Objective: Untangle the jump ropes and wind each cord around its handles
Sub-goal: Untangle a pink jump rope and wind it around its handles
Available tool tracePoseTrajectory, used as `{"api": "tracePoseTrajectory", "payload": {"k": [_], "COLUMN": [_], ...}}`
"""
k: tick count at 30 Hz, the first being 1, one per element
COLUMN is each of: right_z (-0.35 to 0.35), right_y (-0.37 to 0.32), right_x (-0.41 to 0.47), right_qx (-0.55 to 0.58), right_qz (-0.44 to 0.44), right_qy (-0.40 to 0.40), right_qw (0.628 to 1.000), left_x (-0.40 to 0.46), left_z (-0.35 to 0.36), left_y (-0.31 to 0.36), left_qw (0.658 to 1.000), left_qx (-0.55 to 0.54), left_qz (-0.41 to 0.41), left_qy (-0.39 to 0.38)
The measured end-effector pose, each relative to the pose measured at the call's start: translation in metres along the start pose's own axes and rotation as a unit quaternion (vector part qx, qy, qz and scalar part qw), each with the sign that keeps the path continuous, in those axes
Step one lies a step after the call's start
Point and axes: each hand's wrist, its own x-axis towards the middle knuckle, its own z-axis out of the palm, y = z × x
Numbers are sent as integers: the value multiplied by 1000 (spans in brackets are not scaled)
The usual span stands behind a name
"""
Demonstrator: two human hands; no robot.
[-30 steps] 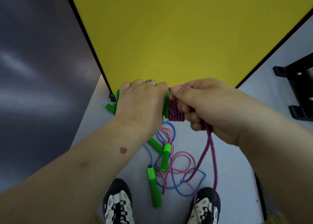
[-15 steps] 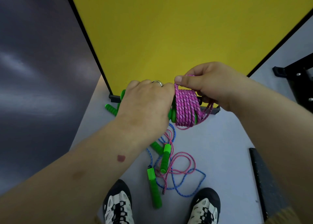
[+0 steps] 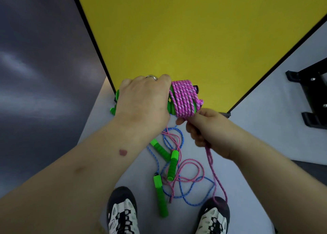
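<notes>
My left hand (image 3: 144, 99) grips a pair of green handles (image 3: 116, 95) held level in front of me. Several turns of magenta cord (image 3: 184, 99) are wound around their right end. Just below that coil, my right hand (image 3: 208, 133) holds the loose part of the same magenta cord (image 3: 215, 177), which hangs as a doubled strand down to my right shoe. On the floor between my feet lie a pink cord (image 3: 190, 172) and a blue cord (image 3: 192, 198), tangled together with three green handles (image 3: 161, 196).
A yellow panel (image 3: 194, 39) with a black frame stands straight ahead. A dark wall is on the left. Black equipment feet (image 3: 311, 92) sit at the right. My two shoes (image 3: 122, 212) stand on the pale grey floor (image 3: 256, 124).
My right hand swung from above the coil to below it, carrying the magenta cord around the handles and adding a turn. The left hand kept its grip and lifted slightly.
</notes>
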Motion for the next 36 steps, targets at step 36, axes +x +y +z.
{"api": "tracePoseTrajectory", "payload": {"k": [36], "right_z": [11], "right_y": [-84], "right_x": [-35], "right_qx": [-6], "right_qz": [-6], "right_qy": [-7], "right_qw": [1000], "left_x": [-2], "left_z": [7], "left_y": [-5], "left_qw": [999], "left_qx": [33], "left_qz": [-17], "left_qy": [-31]}}
